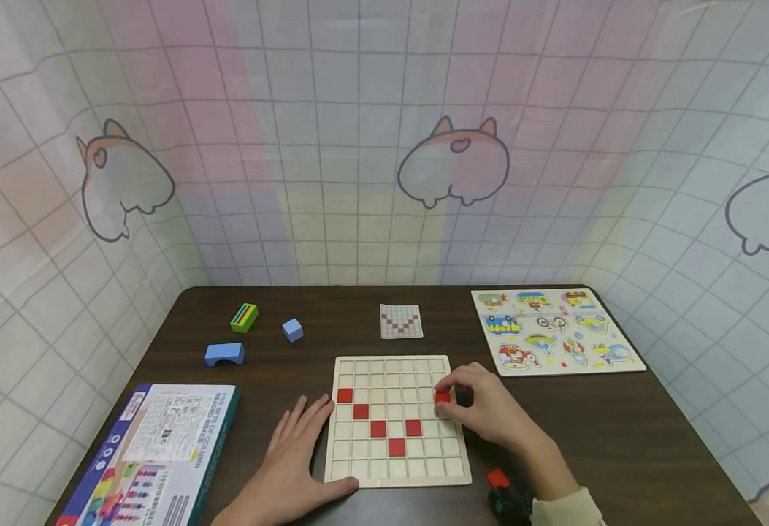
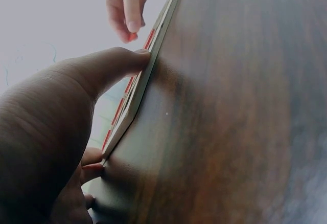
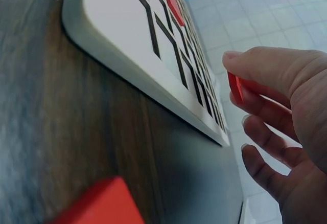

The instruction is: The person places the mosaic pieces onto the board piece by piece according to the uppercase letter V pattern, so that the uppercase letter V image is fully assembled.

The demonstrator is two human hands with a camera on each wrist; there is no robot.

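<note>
Closest to the camera there's a spare red tile (image 1: 498,478) sitting loose on the dark table (image 1: 653,438), just beside the right wrist. Then the right hand (image 1: 489,410) is pinching another red square tile (image 1: 442,397) between thumb and fingertips, the other fingers curling loosely under it, and it's hovering right over the right side of the wooden grid board (image 1: 397,420). From the right wrist view the tile (image 3: 235,87) is looking thin and flat, so I'd guess it's light, stiff and a bit slick; gripping it by the opposite edges like that seems the sensible way, since the cells look snug.

The left hand (image 1: 292,456) is lying flat with fingers spread, thumb pressing against the board's left edge (image 2: 140,88), holding nothing but apparently steadying it. The board itself looks rigid and light enough to slide.

Five red tiles are already sitting in cells, forming most of a V. Further back there's a pattern card (image 1: 401,321), blue blocks (image 1: 224,354), a vehicle puzzle (image 1: 555,330) and a box (image 1: 154,446) on the left.
</note>
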